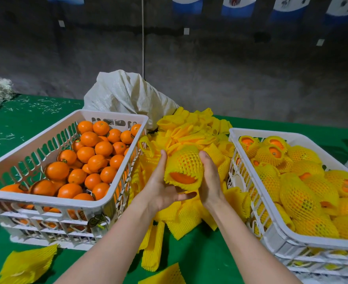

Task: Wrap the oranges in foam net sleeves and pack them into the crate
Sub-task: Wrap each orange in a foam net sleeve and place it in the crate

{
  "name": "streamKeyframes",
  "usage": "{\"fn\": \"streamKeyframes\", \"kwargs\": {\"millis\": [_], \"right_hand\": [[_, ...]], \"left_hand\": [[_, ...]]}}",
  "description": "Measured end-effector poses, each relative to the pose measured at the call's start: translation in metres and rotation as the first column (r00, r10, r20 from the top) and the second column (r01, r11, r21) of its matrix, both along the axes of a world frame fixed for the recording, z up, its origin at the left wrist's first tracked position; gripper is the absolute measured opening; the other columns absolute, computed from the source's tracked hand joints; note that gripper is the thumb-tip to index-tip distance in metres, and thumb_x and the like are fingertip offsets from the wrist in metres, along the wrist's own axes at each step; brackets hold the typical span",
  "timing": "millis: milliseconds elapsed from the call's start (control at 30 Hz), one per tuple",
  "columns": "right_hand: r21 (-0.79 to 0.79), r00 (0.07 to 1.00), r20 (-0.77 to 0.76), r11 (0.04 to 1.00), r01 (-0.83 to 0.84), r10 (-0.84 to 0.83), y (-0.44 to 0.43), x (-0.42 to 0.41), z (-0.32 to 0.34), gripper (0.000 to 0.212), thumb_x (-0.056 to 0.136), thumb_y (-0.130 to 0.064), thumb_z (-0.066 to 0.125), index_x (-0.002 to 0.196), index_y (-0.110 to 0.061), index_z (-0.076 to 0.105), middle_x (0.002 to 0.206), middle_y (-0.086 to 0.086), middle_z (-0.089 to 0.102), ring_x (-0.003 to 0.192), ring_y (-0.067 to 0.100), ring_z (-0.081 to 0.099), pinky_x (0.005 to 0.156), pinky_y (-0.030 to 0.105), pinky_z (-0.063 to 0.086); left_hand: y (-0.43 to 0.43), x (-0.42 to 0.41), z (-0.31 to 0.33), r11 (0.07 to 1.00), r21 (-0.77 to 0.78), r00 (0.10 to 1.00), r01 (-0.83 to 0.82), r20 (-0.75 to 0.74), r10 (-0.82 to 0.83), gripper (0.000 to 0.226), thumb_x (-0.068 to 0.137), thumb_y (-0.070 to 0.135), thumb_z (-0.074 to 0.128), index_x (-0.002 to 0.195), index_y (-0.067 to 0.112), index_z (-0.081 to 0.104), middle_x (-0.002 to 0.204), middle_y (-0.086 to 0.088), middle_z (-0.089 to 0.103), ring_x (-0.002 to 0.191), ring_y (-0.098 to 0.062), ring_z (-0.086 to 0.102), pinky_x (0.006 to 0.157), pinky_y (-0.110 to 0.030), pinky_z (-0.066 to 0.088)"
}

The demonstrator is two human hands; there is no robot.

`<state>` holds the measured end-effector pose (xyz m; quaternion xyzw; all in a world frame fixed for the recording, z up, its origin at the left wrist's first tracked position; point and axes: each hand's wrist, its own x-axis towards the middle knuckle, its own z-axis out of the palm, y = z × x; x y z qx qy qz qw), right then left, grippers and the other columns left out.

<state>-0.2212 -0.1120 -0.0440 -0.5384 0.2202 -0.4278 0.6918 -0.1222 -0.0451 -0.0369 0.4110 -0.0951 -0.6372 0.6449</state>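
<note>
Two hands clasp one orange above the loose sleeves, left hand cupped beneath, right hand around its side; best tug the foam net sleeve evenly over the bare end before crate placement.

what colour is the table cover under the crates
Green table cover, seen in the head view, the only one.

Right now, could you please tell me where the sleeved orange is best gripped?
Grip the sleeved orange round its netted middle, from the sides, as the left hand and right hand do. The sleeve's open end faces the person, bare peel showing, so a hold on that frilled rim would likely let the fruit slip out.
</note>
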Motion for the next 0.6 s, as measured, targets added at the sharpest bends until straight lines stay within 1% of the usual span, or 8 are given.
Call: {"fn": "streamKeyframes", "kwargs": {"millis": [100, 200, 267, 367, 433, 467, 533, 600], "right_hand": [[-0.181, 0.984, -0.082, 0.974, 0.138, -0.155, 0.000, -0.006, 0.000, 0.018, 0.090, -0.021, 0.051, 0.091, -0.006, 0.060, 0.077, -0.001, 0.065, 0.070, 0.002, 0.059, 0.061, 0.019, 0.046], [-0.194, 0.960, -0.133, 0.957, 0.217, -0.245, 0.001, -0.005, 0.006, 0.032, 0.082, -0.039, 0.057, 0.063, -0.013, 0.057, 0.065, 0.003, 0.053, 0.062, 0.014, 0.046, 0.061, 0.028, 0.040], [-0.227, 0.936, -0.217, 0.947, 0.227, -0.277, 0.001, -0.002, 0.011, 0.043, 0.085, -0.045, 0.061, 0.057, -0.016, 0.047, 0.055, -0.004, 0.041, 0.057, 0.011, 0.037, 0.055, 0.028, 0.032], [-0.097, 0.952, -0.222, 0.976, 0.195, -0.212, -0.003, 0.000, 0.012, 0.052, 0.090, -0.032, 0.059, 0.078, 0.018, 0.051, 0.070, 0.016, 0.048, 0.073, 0.018, 0.044, 0.065, 0.032, 0.033], [-0.043, 0.956, -0.232, 0.984, 0.175, -0.180, -0.005, -0.004, 0.011, 0.058, 0.092, -0.027, 0.057, 0.100, 0.028, 0.043, 0.089, 0.042, 0.053, 0.082, 0.025, 0.051, 0.069, 0.038, 0.038], [-0.023, 0.956, -0.237, 0.985, 0.170, -0.170, -0.005, -0.005, 0.010, 0.059, 0.092, -0.027, 0.057, 0.107, 0.028, 0.040, 0.103, 0.047, 0.050, 0.085, 0.034, 0.058, 0.071, 0.045, 0.043], [0.006, 0.958, -0.238, 0.986, 0.165, -0.159, -0.005, -0.007, 0.006, 0.058, 0.092, -0.030, 0.056, 0.111, 0.024, 0.044, 0.110, 0.041, 0.052, 0.098, 0.047, 0.057, 0.082, 0.053, 0.047], [-0.010, 0.953, -0.243, 0.982, 0.187, -0.184, -0.002, -0.008, 0.001, 0.052, 0.092, -0.040, 0.053, 0.107, 0.010, 0.055, 0.102, 0.025, 0.061, 0.095, 0.034, 0.059, 0.083, 0.044, 0.047]], "left_hand": [[-0.001, 0.002, 0.001, 0.999, -0.008, 0.990, -0.047, -0.135, 0.046, 0.065, 0.086, 0.058, 0.052, 0.130, 0.011, 0.053, 0.111, -0.020, 0.068, 0.099, -0.035, 0.063, 0.080, -0.047, 0.051], [-0.006, 0.002, 0.005, 0.990, 0.028, 0.991, -0.137, -0.006, 0.137, 0.058, 0.086, 0.048, 0.059, 0.131, 0.013, 0.050, 0.108, -0.020, 0.067, 0.091, -0.035, 0.065, 0.074, -0.043, 0.054], [-0.008, 0.000, 0.008, 0.987, 0.054, 0.983, -0.150, 0.120, 0.142, 0.047, 0.085, 0.044, 0.063, 0.122, 0.016, 0.055, 0.099, -0.018, 0.068, 0.083, -0.034, 0.067, 0.064, -0.040, 0.056], [-0.008, -0.003, 0.011, 0.975, 0.140, 0.972, -0.174, 0.181, 0.147, 0.031, 0.084, 0.039, 0.067, 0.099, 0.013, 0.057, 0.082, -0.016, 0.066, 0.068, -0.031, 0.065, 0.051, -0.032, 0.052], [-0.008, -0.005, 0.013, 0.978, 0.159, 0.976, -0.137, 0.189, 0.106, 0.035, 0.084, 0.037, 0.067, 0.103, 0.009, 0.057, 0.075, -0.015, 0.066, 0.066, -0.030, 0.063, 0.054, -0.032, 0.049], [-0.008, -0.007, 0.014, 0.981, 0.158, 0.978, -0.114, 0.191, 0.083, 0.039, 0.085, 0.037, 0.066, 0.109, 0.008, 0.057, 0.075, -0.015, 0.067, 0.066, -0.030, 0.063, 0.055, -0.032, 0.049], [-0.007, -0.009, 0.013, 0.984, 0.143, 0.979, -0.107, 0.186, 0.080, 0.044, 0.086, 0.035, 0.066, 0.118, 0.007, 0.056, 0.082, -0.016, 0.066, 0.071, -0.031, 0.062, 0.059, -0.034, 0.049], [-0.007, -0.009, 0.012, 0.980, 0.112, 0.970, -0.163, 0.199, 0.138, 0.036, 0.086, 0.035, 0.066, 0.111, 0.011, 0.056, 0.089, -0.016, 0.065, 0.077, -0.032, 0.062, 0.062, -0.036, 0.050]]}}
